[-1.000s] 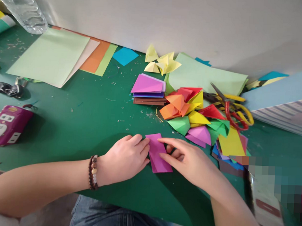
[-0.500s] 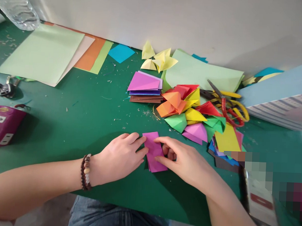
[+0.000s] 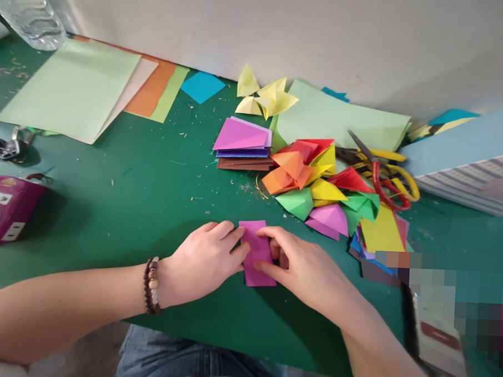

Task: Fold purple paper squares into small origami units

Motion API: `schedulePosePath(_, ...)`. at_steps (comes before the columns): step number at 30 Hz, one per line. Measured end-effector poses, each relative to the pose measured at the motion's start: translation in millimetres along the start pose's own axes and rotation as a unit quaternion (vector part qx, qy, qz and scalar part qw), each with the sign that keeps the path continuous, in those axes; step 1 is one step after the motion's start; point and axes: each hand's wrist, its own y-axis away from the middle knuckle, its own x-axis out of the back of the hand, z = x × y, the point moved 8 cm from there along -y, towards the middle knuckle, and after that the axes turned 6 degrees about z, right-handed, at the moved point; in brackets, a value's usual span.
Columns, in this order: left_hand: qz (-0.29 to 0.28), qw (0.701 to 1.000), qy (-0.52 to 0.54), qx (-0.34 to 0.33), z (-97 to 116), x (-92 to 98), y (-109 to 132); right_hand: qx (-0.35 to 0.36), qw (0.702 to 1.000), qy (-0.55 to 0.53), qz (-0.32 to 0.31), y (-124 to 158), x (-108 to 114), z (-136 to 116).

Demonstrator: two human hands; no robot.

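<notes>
A purple folded paper (image 3: 259, 272), a narrow upright rectangle, lies on the green table in front of me. My left hand (image 3: 209, 259), with a beaded bracelet at its wrist, holds the left edge with its fingertips. From the other side my right hand (image 3: 300, 265) grips the paper, index finger near the top and thumb lower down; its other fingers curl by the right edge. Just beyond lie several folded paper pieces, among them an orange one (image 3: 289, 170), a green one (image 3: 296, 203) and a pinkish-purple one (image 3: 328, 218).
Behind are a stack of coloured paper (image 3: 243, 135) and pale yellow folded pieces (image 3: 274, 98). Red-handled scissors (image 3: 376, 174) lie at right, near a phone-like object (image 3: 440, 335). Large paper sheets (image 3: 72, 86), keys (image 3: 11, 147) and a purple socket block (image 3: 13, 208) occupy the left.
The folded paper's lower layers line up more closely, and its lower right corner has shifted slightly left. My left hand has moved slightly right; both hands stay on the paper.
</notes>
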Motion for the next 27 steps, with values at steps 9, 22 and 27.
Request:
schedulePosePath(9,0.020,0.999,0.014,-0.022,-4.7,0.5,0.0,-0.014,0.987,-0.135,0.082,-8.2,15.2,16.6)
schedulePosePath(22,-0.021,0.991,0.062,-0.115,-18.1,6.8,-3.8,-0.024,0.974,-0.218,0.054,-13.6,5.4,18.4)
schedulePosePath(27,-0.019,0.989,0.070,-0.126,-15.4,7.6,-3.8,-0.064,0.970,-0.229,0.053,-15.8,0.6,24.0)
